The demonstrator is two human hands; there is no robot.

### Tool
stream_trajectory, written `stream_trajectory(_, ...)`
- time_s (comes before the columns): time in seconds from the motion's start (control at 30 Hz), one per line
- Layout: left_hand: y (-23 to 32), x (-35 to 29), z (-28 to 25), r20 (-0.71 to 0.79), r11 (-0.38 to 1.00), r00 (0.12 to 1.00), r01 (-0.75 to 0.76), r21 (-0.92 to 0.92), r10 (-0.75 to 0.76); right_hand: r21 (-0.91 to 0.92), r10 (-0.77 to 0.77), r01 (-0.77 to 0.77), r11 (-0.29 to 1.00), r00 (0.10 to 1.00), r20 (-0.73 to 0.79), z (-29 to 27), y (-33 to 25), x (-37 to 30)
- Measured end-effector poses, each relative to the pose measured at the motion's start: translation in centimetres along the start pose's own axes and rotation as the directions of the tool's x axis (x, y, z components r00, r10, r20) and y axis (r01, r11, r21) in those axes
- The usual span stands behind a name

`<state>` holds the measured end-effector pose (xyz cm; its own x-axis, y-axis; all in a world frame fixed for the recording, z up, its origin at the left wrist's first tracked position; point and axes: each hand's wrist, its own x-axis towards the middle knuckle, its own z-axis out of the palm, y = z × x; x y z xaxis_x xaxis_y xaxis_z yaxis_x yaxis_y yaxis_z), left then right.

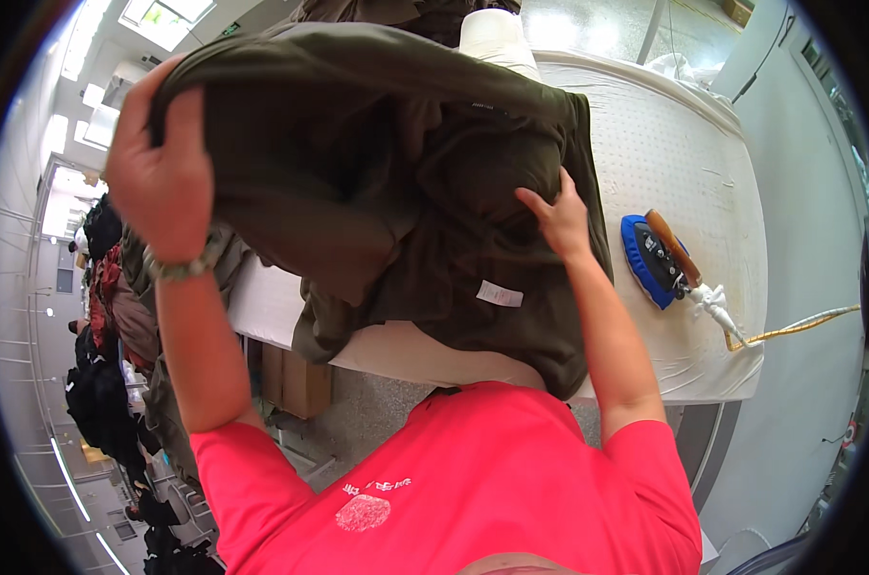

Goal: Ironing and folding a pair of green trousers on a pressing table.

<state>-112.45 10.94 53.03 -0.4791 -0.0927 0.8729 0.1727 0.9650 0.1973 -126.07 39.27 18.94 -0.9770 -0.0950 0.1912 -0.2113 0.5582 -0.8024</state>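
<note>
A dark olive garment (358, 206) is held up, partly lifted and partly draped, over the white padded table (688, 153), and its lower part is hung over the near edge. By the left hand (161, 172), around whose wrist a patterned band (181, 266) is worn, the left border of the cloth is gripped: the fabric is pinched between the thumb, placed on the inner side, and the fingers, which are partly hidden behind it. The right hand (561, 218) is laid near the right edge of the garment, with thumb and forefinger spread apart (whether any cloth is pinched there cannot be told). Below this hand, a small white label (500, 294) is seen on the fabric. To the right, an iron (657, 259) with blue rim and brown handle is rested on the table, well apart from both hands. Behind the garment, a white roll (497, 38) is partly seen.
</note>
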Motion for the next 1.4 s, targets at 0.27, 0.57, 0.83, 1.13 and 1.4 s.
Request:
stream_trajectory(0.27,3.8,-2.1,-7.1,-0.235,0.998,0.972,0.006,0.057,0.008,0.231,0.033,-0.028,0.973,0.999,-0.018,-11.9,-0.1,-2.9)
stream_trajectory(0.57,5.3,-3.2,-12.0,-0.303,0.969,0.950,0.006,0.245,0.070,0.308,-0.467,0.351,0.884,0.674,0.572,-8.2,-5.6,-5.7)
stream_trajectory(0.83,-0.5,-7.4,-2.9,0.147,0.967,0.979,-0.168,0.189,0.142,0.280,-0.181,0.157,0.947,0.981,0.062,-28.8,-1.4,1.5)
stream_trajectory(1.13,-4.9,-15.7,20.3,0.332,0.988,0.940,0.116,-0.097,-0.078,-0.189,-0.169,0.151,0.970,0.982,-0.084,-7.2,-4.6,6.5)
stream_trajectory(1.4,-2.3,-25.7,24.2,0.529,0.799,0.815,0.473,-0.370,-0.237,0.083,-0.113,0.118,0.990,0.992,-0.061,3.0,-0.2,1.3)
